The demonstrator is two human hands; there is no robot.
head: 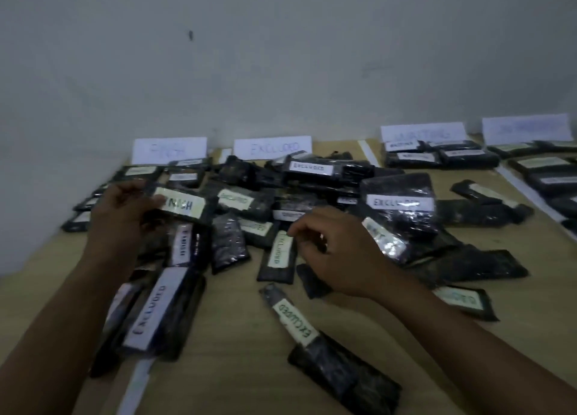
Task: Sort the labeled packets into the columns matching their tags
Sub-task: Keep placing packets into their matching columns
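Nearest me on the desk (237,352) lies an EXCLUDED packet (315,349), untouched. Beyond it my right hand (337,252) hovers over another EXCLUDED-tagged packet (278,252), fingers (296,227) curled loosely, nipping nothing that I can see. My left hand (121,208) pinches the FINISH packet (184,205) by its left end. These look light, limp and slick in their wrap, so I judge an edge pinch safest. Farther back stand the FINISH card (169,150) and EXCLUDED card (272,147).
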